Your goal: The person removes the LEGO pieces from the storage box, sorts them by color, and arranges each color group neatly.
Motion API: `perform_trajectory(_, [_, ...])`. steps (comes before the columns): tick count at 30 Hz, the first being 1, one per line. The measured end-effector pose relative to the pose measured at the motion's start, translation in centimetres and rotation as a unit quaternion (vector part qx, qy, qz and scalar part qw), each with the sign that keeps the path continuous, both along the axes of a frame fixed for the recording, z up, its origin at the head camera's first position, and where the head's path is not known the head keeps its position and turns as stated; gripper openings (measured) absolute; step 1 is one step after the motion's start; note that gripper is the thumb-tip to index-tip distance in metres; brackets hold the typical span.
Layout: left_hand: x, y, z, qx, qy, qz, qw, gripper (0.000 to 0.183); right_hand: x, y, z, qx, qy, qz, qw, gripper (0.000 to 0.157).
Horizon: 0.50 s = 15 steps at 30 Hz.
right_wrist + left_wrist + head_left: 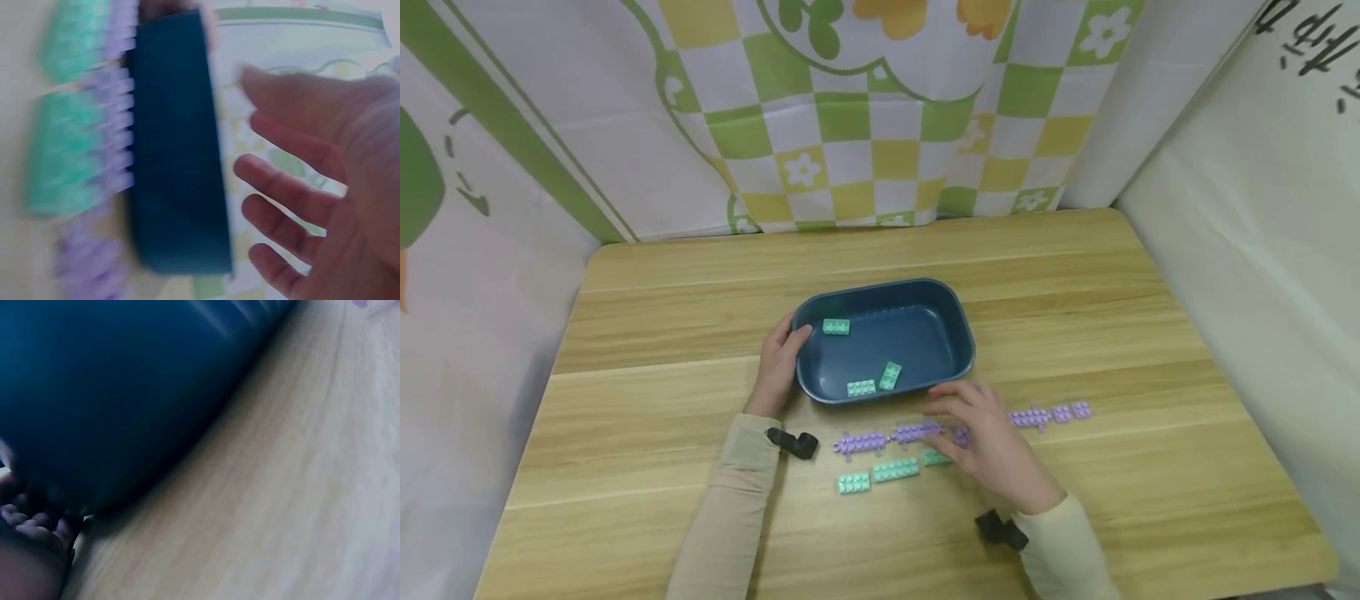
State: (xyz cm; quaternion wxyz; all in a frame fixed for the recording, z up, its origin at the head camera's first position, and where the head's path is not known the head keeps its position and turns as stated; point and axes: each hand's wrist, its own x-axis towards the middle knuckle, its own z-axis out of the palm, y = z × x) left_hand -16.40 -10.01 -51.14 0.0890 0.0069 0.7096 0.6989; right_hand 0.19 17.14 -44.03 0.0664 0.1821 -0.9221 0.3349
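Note:
My left hand [773, 371] grips the left end of a dark blue plastic bin [917, 333], thumb over the rim and fingers against the outside wall. Three mint-green toy bricks lie inside it, one green brick [837, 327] near the back left. The right hand [988, 446] hovers by the bin's front right, fingers spread and holding nothing. Beneath it runs a row of purple bricks [861, 442], with mint-green bricks [896, 469] in a second row nearer me; the hand covers part of both. In the right wrist view the bin [178, 150] looks blurred.
The wooden table [662, 333] stands against a green and yellow checked cloth [850, 125] at the back. White sheets hang at both sides. Small purple bricks [1062, 413] end the row at the right. A black wrist camera [793, 443] sits on each wrist.

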Motion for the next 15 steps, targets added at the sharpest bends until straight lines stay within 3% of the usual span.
perform_trajectory(3, [-0.2,0.0,0.4,-0.002,0.004,-0.005,1.0000,0.044,-2.0,-0.7,1.5,-0.027,0.045,0.005,0.999,0.027])
perform_trajectory(6, [-0.1,-0.1,0.4,0.002,-0.001,-0.005,1.0000,0.044,-4.1,-1.5,2.3,-0.022,0.040,0.008,0.999,0.021])
perform_trajectory(10, [0.3,0.0,0.0,0.011,-0.014,0.002,0.9998,0.044,-6.8,-2.4,2.7,0.029,-0.060,0.021,0.998,0.022])
perform_trajectory(15, [0.7,0.2,0.0,0.017,-0.015,0.003,0.9997,0.043,-9.7,-2.7,2.3,0.096,-0.177,0.031,0.979,0.032])
